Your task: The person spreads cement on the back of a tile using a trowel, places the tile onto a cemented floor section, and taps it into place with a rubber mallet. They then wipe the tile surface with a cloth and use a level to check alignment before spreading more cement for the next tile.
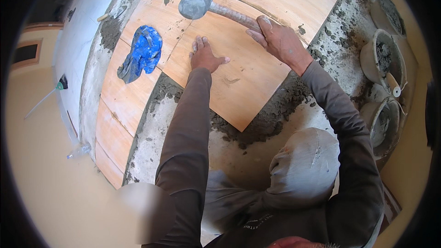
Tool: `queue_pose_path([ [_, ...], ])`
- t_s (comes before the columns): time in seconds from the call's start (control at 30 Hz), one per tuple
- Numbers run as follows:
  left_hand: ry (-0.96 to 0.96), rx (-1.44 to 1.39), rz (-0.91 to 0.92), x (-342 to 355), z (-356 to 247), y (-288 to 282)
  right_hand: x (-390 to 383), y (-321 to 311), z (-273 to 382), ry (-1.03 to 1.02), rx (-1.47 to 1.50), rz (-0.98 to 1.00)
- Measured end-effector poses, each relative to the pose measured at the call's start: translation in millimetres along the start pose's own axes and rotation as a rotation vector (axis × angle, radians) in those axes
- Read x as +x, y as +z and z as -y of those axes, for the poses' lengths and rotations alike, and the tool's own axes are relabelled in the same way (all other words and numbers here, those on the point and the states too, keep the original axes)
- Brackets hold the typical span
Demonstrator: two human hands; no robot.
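A tan square tile [241,92] lies on a bed of wet grey mortar [280,115], among other laid tiles [119,124]. My left hand [205,56] rests on the upper left part of that square, fingers spread. My right hand [280,41] grips a rubber mallet [195,2] by its handle, with the grey head raised at the upper left of the hand, above the tiles. A crumpled blue plastic bag or sheet [142,53] lies on the laid tiles left of my left hand.
Mortar buckets [376,59] stand along the right, one with a white-handled tool [392,85]. A trowel [108,16] lies on the left strip with mortar. A plastic bottle [79,151] is at the lower left. My bent knee [303,165] is below the tile.
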State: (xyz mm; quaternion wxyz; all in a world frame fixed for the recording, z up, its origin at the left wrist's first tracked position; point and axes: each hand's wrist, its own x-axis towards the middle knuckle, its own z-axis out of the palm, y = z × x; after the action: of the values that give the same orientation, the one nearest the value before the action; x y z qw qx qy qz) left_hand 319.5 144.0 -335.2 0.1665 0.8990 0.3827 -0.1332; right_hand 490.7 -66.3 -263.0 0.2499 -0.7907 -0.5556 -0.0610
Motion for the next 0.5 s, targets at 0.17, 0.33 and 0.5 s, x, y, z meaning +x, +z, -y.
queue_pose_path([
  [0.17,0.051,-0.037,0.002,0.1,-13.4,2.1,17.3,54.5,-34.9,0.176,-0.003,0.127],
  [0.33,0.01,-0.012,0.009,0.8,-2.9,-0.5,31.6,34.7,7.8,0.084,0.11,0.022],
  [0.5,0.008,-0.051,0.027,-0.2,-23.8,-4.3,29.3,64.9,-27.8,0.206,0.112,0.212],
])
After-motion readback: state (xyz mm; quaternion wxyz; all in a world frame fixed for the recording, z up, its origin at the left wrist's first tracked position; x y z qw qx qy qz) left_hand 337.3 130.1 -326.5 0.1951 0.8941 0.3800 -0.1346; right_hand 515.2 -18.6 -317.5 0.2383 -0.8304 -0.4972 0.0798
